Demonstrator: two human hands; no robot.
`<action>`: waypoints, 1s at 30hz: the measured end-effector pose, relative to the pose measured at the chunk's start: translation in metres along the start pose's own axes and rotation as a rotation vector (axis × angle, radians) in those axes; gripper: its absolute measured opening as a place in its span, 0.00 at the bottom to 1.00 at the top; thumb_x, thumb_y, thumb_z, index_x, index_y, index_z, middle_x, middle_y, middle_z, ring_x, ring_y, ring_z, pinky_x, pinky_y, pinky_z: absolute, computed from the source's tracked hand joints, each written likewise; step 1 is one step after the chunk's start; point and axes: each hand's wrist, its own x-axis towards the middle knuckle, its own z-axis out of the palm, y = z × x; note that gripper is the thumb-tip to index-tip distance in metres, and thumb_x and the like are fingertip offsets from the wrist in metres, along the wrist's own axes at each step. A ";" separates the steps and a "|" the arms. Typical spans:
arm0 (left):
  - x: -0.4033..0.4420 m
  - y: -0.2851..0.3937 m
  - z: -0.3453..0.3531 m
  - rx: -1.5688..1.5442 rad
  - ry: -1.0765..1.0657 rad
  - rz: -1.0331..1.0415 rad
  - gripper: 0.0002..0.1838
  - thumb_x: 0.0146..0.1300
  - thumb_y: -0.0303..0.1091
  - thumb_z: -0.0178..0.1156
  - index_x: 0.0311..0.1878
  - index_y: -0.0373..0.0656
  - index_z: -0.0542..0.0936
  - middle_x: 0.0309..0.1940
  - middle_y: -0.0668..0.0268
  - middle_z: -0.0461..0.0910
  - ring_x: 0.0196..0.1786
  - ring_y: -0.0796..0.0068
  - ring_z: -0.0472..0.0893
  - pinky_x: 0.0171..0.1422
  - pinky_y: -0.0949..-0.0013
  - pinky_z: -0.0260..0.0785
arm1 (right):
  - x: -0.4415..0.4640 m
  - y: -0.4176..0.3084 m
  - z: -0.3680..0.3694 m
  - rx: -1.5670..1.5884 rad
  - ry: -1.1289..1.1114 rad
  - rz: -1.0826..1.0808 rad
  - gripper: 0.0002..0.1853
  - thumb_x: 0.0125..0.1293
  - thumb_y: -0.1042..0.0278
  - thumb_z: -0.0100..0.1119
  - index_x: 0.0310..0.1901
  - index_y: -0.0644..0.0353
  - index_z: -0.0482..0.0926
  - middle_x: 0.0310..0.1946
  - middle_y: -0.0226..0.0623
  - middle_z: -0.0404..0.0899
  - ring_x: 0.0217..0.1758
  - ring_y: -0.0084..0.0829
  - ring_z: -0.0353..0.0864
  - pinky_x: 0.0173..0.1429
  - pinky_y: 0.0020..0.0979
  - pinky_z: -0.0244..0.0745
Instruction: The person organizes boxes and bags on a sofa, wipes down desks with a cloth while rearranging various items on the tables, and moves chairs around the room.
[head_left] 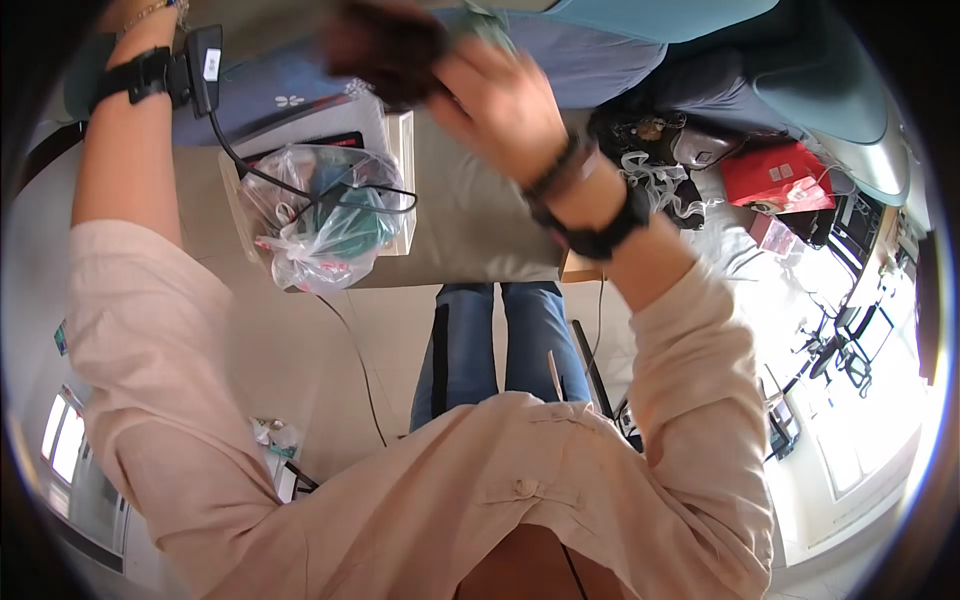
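My right hand is raised at the top centre, smeared by motion, with its fingers against a dark brown item that is too blurred to name. Green material shows just behind its fingers. Of my left arm only the forearm and wrist show at the upper left, with a black strap and a black device on it; the left hand lies beyond the frame's top edge. Below and right of that wrist, a clear plastic bag with teal contents sits over a white box. A black cable runs from the device across the bag.
A grey-brown surface lies in front of me, with blue-grey fabric behind it. At the right are a dark shiny bag, white straps and a red bag. A cable hangs toward the floor.
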 end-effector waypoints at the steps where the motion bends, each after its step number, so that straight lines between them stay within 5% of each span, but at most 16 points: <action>1: 0.006 -0.003 0.004 0.011 0.044 0.010 0.25 0.64 0.51 0.41 0.37 0.31 0.68 0.36 0.42 0.71 0.42 0.53 0.73 0.42 0.50 0.66 | -0.037 -0.002 -0.003 0.135 -0.020 0.142 0.06 0.48 0.70 0.57 0.25 0.61 0.71 0.25 0.40 0.69 0.26 0.42 0.71 0.29 0.39 0.68; 5: 0.028 -0.054 0.012 0.354 0.229 0.168 0.28 0.65 0.52 0.39 0.35 0.29 0.69 0.38 0.43 0.70 0.42 0.54 0.72 0.43 0.51 0.65 | -0.206 -0.038 0.009 0.358 0.018 0.769 0.04 0.49 0.73 0.53 0.27 0.65 0.73 0.28 0.45 0.72 0.30 0.47 0.73 0.34 0.37 0.71; 6: 0.034 -0.052 0.017 0.391 0.177 0.128 0.27 0.64 0.50 0.38 0.41 0.29 0.69 0.41 0.44 0.70 0.45 0.54 0.71 0.49 0.51 0.64 | -0.250 -0.047 0.005 0.351 -0.029 0.811 0.05 0.49 0.73 0.53 0.28 0.65 0.74 0.29 0.46 0.73 0.32 0.47 0.73 0.35 0.36 0.71; 9: -0.021 0.015 -0.013 0.218 0.014 0.086 0.28 0.64 0.49 0.37 0.50 0.30 0.67 0.48 0.46 0.68 0.51 0.54 0.69 0.56 0.54 0.62 | -0.334 -0.094 0.001 0.414 -0.077 1.052 0.07 0.48 0.73 0.53 0.29 0.68 0.75 0.31 0.49 0.74 0.34 0.47 0.74 0.38 0.33 0.71; 11: -0.005 0.019 -0.026 -0.481 -0.123 -0.098 0.27 0.63 0.46 0.40 0.55 0.31 0.65 0.55 0.46 0.64 0.57 0.57 0.66 0.60 0.56 0.60 | -0.366 -0.112 -0.003 0.432 -0.107 1.103 0.08 0.47 0.73 0.55 0.28 0.69 0.75 0.30 0.49 0.74 0.34 0.46 0.74 0.39 0.33 0.71; 14: -0.088 0.093 -0.022 -0.554 0.024 -0.028 0.22 0.62 0.41 0.49 0.50 0.30 0.69 0.51 0.48 0.69 0.52 0.61 0.71 0.56 0.61 0.65 | -0.393 -0.122 -0.009 0.419 -0.155 1.216 0.10 0.47 0.69 0.55 0.28 0.69 0.76 0.30 0.48 0.75 0.34 0.46 0.75 0.40 0.33 0.72; 16: -0.152 0.123 -0.034 -0.331 -0.443 0.123 0.24 0.60 0.38 0.49 0.57 0.37 0.65 0.51 0.54 0.71 0.52 0.57 0.72 0.61 0.57 0.59 | -0.404 -0.119 -0.007 0.443 -0.139 1.216 0.12 0.49 0.66 0.54 0.29 0.68 0.76 0.30 0.49 0.75 0.33 0.46 0.76 0.38 0.34 0.72; 18: -0.207 0.156 -0.039 -0.212 -0.671 0.194 0.26 0.60 0.37 0.50 0.61 0.41 0.62 0.50 0.57 0.72 0.52 0.56 0.72 0.63 0.55 0.56 | -0.398 -0.111 -0.013 0.444 -0.177 1.224 0.11 0.49 0.67 0.53 0.30 0.68 0.77 0.29 0.49 0.75 0.32 0.46 0.76 0.37 0.34 0.72; 23: -0.314 0.237 -0.030 -1.020 -0.890 -0.097 0.17 0.55 0.24 0.48 0.47 0.26 0.69 0.43 0.49 0.74 0.48 0.59 0.74 0.58 0.63 0.61 | -0.371 -0.099 -0.033 0.587 -0.090 1.210 0.09 0.50 0.69 0.53 0.29 0.68 0.75 0.26 0.47 0.73 0.26 0.44 0.75 0.31 0.34 0.70; 25: -0.365 0.226 -0.036 -0.845 -1.077 -0.165 0.23 0.49 0.22 0.55 0.52 0.42 0.71 0.45 0.59 0.74 0.45 0.62 0.74 0.54 0.64 0.64 | -0.367 -0.092 -0.042 0.654 -0.077 1.187 0.09 0.50 0.71 0.53 0.28 0.69 0.74 0.25 0.45 0.72 0.26 0.41 0.73 0.31 0.32 0.68; 28: -0.418 0.221 -0.044 -0.586 -1.233 -0.108 0.29 0.44 0.20 0.56 0.56 0.43 0.68 0.51 0.57 0.70 0.52 0.57 0.71 0.57 0.60 0.62 | -0.356 -0.081 -0.056 0.922 -0.141 1.036 0.07 0.50 0.72 0.52 0.27 0.70 0.72 0.25 0.43 0.70 0.27 0.36 0.72 0.32 0.32 0.67; 30: -0.442 0.217 -0.040 0.215 -1.203 0.319 0.35 0.42 0.19 0.56 0.60 0.45 0.64 0.56 0.57 0.66 0.58 0.56 0.66 0.60 0.59 0.59 | -0.346 -0.074 -0.065 1.019 -0.176 0.913 0.07 0.50 0.73 0.52 0.28 0.69 0.72 0.26 0.44 0.71 0.29 0.38 0.72 0.33 0.32 0.67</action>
